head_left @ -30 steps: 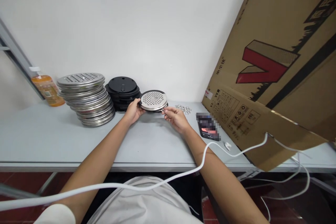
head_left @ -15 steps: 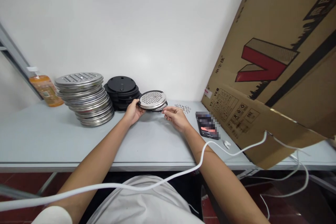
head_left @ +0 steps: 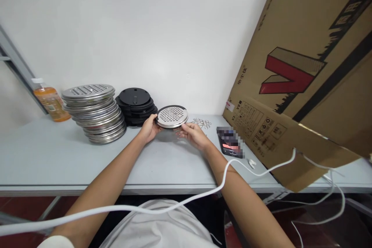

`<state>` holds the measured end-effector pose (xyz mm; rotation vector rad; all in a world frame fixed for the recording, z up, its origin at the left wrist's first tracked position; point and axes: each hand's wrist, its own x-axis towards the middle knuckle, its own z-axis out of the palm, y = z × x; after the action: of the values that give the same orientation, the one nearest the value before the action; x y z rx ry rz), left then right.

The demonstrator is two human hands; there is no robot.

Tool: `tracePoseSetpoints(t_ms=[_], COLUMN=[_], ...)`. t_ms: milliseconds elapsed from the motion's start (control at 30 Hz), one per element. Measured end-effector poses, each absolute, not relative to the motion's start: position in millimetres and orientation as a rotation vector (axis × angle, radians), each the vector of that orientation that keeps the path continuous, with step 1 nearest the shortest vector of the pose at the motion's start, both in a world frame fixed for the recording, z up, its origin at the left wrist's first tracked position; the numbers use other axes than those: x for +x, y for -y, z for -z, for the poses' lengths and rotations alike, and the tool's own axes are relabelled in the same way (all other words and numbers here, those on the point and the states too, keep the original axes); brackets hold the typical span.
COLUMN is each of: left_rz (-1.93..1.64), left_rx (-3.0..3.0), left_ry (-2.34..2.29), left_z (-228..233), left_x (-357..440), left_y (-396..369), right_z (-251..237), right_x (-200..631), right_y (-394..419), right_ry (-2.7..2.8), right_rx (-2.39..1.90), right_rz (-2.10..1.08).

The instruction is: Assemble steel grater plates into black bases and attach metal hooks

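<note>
From here I read "V3" (head_left: 233, 117) and "V6" (head_left: 239, 107) on the cardboard box (head_left: 302, 102), with a recycling mark (head_left: 268, 126) and a large red "V" (head_left: 299, 80).

The left hand (head_left: 148, 129) grips the left edge of a disc (head_left: 173, 116); the right hand (head_left: 194, 135) is at its right edge, perhaps pinching something too small to tell. Black discs (head_left: 135, 102) and a metal stack (head_left: 94, 113) stand left; metal bits (head_left: 202, 123), a phone (head_left: 230, 143) and a box (head_left: 286, 77), right.
</note>
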<state>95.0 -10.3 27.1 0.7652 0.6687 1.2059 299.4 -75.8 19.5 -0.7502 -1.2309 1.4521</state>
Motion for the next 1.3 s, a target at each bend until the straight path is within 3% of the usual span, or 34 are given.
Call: tracePoseSetpoints(t_ms=[367, 600, 1033, 1300], left_rz=[-1.148, -1.187, -1.397, -1.264], left_rx=[0.864, 1.29, 1.67, 1.788], left_ry=[-0.55, -0.945, -1.213, -1.292], left_z=[-24.8, -11.8, 14.2, 9.7], left_x=[106.7, 94.7, 101.2, 99.8], left_y=[9.1, 5.3, -8.5, -9.2], right_z=[-32.5, -40.4, -28.9, -9.6], right_x=[287.4, 262.4, 259.3, 275.4], right_y=[52.4, 11.5, 13.1, 9.6], right_ry=[0.781, 0.595, 0.868, 1.137], right_rx=[-0.836, -0.932, -1.128, -1.432], right_rz=[-1.42, -1.48, -1.454, -1.052])
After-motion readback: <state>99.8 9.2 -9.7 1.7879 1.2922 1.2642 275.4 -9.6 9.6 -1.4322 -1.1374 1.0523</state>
